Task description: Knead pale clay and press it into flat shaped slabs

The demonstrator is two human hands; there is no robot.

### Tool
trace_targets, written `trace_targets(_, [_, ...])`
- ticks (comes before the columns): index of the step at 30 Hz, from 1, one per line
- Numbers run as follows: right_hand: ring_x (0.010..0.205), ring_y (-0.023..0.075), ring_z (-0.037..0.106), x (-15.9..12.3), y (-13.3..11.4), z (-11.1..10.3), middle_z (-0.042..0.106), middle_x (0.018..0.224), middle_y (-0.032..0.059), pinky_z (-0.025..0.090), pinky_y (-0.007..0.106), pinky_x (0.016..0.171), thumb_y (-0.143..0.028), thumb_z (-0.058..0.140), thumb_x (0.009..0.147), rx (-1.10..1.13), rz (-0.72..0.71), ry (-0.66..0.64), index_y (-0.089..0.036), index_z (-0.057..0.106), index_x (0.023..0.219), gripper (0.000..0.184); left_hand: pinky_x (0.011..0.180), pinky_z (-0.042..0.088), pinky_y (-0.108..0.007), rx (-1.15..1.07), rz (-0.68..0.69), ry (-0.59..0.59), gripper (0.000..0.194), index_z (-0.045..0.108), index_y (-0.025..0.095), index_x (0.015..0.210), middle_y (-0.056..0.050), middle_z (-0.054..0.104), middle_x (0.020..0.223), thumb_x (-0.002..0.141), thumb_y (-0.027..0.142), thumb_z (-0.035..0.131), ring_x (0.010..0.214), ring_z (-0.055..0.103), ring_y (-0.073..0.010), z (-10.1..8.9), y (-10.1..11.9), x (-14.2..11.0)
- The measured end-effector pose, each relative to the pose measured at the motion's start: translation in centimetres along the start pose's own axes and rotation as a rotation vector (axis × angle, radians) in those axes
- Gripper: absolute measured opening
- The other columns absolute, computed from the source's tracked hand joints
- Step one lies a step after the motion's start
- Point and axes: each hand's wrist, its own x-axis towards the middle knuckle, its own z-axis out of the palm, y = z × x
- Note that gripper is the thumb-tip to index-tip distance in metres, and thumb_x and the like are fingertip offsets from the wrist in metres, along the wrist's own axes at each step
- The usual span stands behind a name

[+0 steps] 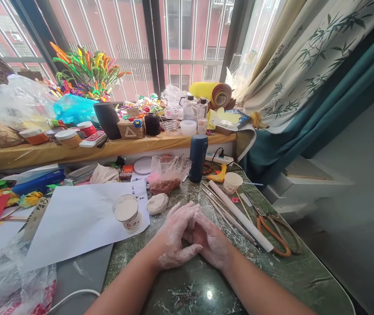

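Note:
My left hand (181,234) and my right hand (212,240) meet over the table in the middle of the head view, both coated in white residue. Their fingers are pressed together and overlap at the tips, with the palms curved toward each other. Whatever lies between them, if anything, is hidden. Just beyond my left hand sits a lump of white clay (157,204). A paper cup (126,210) filled with white material stands left of it on a white sheet (78,218). Right of my hands lie a long pale rolling rod (241,216) and several thin sticks (221,212).
Large scissors (274,234) with orange handles lie near the right table edge. Behind them are another paper cup (232,182) and a yellow glue gun (219,174). A dark blue bottle (198,158) stands at the back beside a plastic bag (167,177) of reddish-brown material. Crafts and jars crowd the windowsill.

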Motion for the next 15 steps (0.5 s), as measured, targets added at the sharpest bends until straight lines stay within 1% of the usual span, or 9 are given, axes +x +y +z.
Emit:
trace_targets(1, [0.086,0.0206,0.062,0.1,-0.1,-0.3,0.066,0.083,0.0011,0.051,0.038,0.085,-0.049,0.076,0.084,0.010,-0.017,0.065,-0.022,0.067,0.088,0.028,0.120,0.028,-0.059,0.012,0.015,-0.017,0.083,0.030,0.025,0.154,-0.017,0.041,0.156,0.085,0.046,0.071,0.146,0.036,-0.0359,0.0,0.1,0.0])
trace_targets(2, [0.077,0.0186,0.060,0.2,-0.4,-0.6,0.065,0.078,0.0002,0.052,0.034,0.076,-0.051,0.076,0.083,0.022,-0.022,0.121,-0.021,0.066,0.083,0.032,0.121,0.028,-0.058,0.014,0.014,-0.015,0.084,0.029,0.025,0.155,-0.017,0.037,0.160,0.085,0.046,0.070,0.148,0.033,-0.0357,0.1,0.0,0.0])
trace_targets(3, [0.068,0.0160,0.056,0.3,-0.6,-0.9,0.063,0.074,-0.0005,0.050,0.030,0.065,-0.053,0.075,0.083,0.035,-0.029,0.160,-0.021,0.064,0.080,0.034,0.120,0.031,-0.056,0.011,0.006,0.005,0.081,0.030,0.025,0.154,-0.017,0.035,0.160,0.086,0.046,0.070,0.148,0.033,-0.0351,0.1,-0.1,0.0])
trace_targets(5, [0.054,0.0108,0.044,0.4,-1.2,-1.5,0.060,0.069,-0.0020,0.036,0.023,0.047,-0.054,0.076,0.082,0.040,-0.037,0.173,-0.021,0.061,0.074,0.038,0.119,0.035,-0.054,0.000,-0.013,0.063,0.071,0.036,0.026,0.151,-0.016,0.041,0.156,0.089,0.043,0.067,0.145,0.038,-0.0331,0.0,-0.4,-0.1])
trace_targets(6, [0.049,0.0088,0.037,0.3,-1.4,-1.7,0.057,0.064,-0.0032,0.028,0.021,0.043,-0.053,0.077,0.081,0.018,-0.039,0.157,-0.021,0.058,0.070,0.039,0.118,0.036,-0.053,-0.007,-0.019,0.090,0.066,0.039,0.026,0.149,-0.016,0.046,0.152,0.090,0.041,0.066,0.142,0.042,-0.0320,-0.1,-0.6,-0.2])
trace_targets(8, [0.044,0.0066,0.027,0.3,-1.7,-1.9,0.049,0.055,-0.0058,0.019,0.020,0.041,-0.048,0.081,0.080,-0.071,-0.036,0.135,-0.020,0.050,0.062,0.046,0.114,0.040,-0.051,-0.022,-0.026,0.124,0.058,0.043,0.026,0.144,-0.014,0.054,0.143,0.092,0.038,0.063,0.136,0.048,-0.0299,-0.2,-0.9,-0.2])
trace_targets(11, [0.041,0.0058,0.023,0.2,-1.4,-1.8,0.040,0.046,-0.0082,0.016,0.021,0.041,-0.048,0.082,0.079,-0.218,-0.007,0.153,-0.021,0.042,0.057,0.053,0.109,0.046,-0.049,-0.028,-0.015,0.122,0.047,0.051,0.025,0.136,-0.013,0.061,0.133,0.092,0.036,0.062,0.126,0.055,-0.0278,-0.4,-0.9,0.0])
trace_targets(13, [0.041,0.0062,0.025,0.1,-0.9,-1.4,0.040,0.046,-0.0081,0.018,0.021,0.041,-0.051,0.081,0.079,-0.281,-0.033,0.176,-0.021,0.042,0.058,0.054,0.107,0.047,-0.048,-0.026,0.000,0.099,0.044,0.054,0.025,0.132,-0.012,0.063,0.130,0.091,0.037,0.064,0.123,0.058,-0.0274,-0.4,-0.6,0.1])
trace_targets(15, [0.046,0.0082,0.035,-0.1,-0.6,-1.0,0.049,0.053,-0.0056,0.028,0.023,0.045,-0.054,0.079,0.081,-0.295,-0.072,0.146,-0.020,0.056,0.069,0.042,0.109,0.046,-0.049,-0.022,-0.009,0.067,0.052,0.054,0.026,0.134,-0.013,0.061,0.135,0.087,0.042,0.070,0.126,0.056,-0.0291,-0.3,-0.5,0.1])
